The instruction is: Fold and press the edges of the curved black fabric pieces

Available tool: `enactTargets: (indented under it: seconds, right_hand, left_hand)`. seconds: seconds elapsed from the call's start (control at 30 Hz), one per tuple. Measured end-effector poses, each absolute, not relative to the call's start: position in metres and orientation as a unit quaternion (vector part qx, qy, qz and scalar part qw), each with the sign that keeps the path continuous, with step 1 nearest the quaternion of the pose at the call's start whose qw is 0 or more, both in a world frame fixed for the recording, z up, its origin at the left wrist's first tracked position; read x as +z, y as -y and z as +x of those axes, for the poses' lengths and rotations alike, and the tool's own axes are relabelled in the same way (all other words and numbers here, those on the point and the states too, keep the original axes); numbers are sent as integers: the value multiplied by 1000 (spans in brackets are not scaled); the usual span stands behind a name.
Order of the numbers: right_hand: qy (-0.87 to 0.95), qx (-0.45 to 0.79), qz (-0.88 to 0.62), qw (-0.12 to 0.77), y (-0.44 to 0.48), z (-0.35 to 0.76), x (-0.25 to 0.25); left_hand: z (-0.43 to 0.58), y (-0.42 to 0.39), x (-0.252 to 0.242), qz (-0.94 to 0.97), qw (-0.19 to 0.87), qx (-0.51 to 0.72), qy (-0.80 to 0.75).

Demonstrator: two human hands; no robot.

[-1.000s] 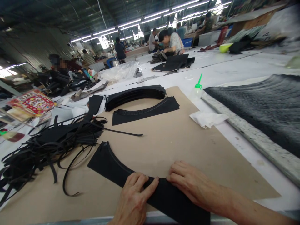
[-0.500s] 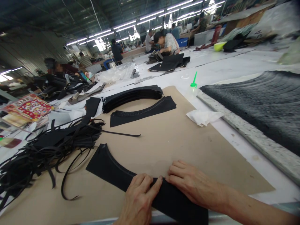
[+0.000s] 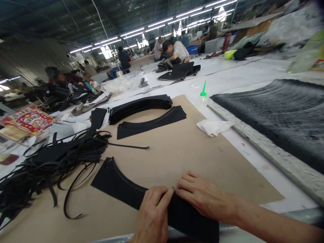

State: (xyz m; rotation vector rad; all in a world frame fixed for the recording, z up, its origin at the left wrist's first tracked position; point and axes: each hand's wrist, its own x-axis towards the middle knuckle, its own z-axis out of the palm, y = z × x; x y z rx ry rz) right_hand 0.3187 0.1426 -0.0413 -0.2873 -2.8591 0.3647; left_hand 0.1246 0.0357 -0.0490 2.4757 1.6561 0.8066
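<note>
A brown sheet (image 3: pixel 197 152) is covering the near part of a long white table (image 3: pixel 235 76), and a curved black piece (image 3: pixel 118 184) is lying on it close to the person, its right end reaching past the sheet's near edge. The left hand (image 3: pixel 154 211) is resting across this piece with its fingers partly bent, and the right hand (image 3: pixel 202 194) is touching the inner curve just beside it, fingers curled together; whether either is pinching the edge, I cannot tell. Farther up the sheet, another curved piece (image 3: pixel 157 122) is lying in front of a thick black stack (image 3: pixel 139 107). On the left, a tangled heap of black strips (image 3: pixel 68 150) is spreading over the sheet. A crumpled white tissue (image 3: pixel 214 127) is straddling the sheet's right edge, and a bottle with a green spout (image 3: pixel 203 96) is standing beyond it. At right, a speckled slab (image 3: pixel 268 160) is supporting layered dark material (image 3: pixel 278 116). Across the table, a person in a patterned top (image 3: pixel 180 51) is bending over dark pieces, while rows of tube lights (image 3: pixel 160 24) are shining below the dark roof.
</note>
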Motion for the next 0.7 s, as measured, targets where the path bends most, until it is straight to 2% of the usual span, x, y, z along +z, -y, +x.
enactTargets:
  seconds: [0.4,0.7]
  right_hand:
    - [957,203,-186,94,-151,332,-31]
    - [936,287,-187,86,-162,336,-31]
  left_hand:
    - [137,-39,-58,779,93,245,-569]
    - [159,-57,-37,720,193,218,-630]
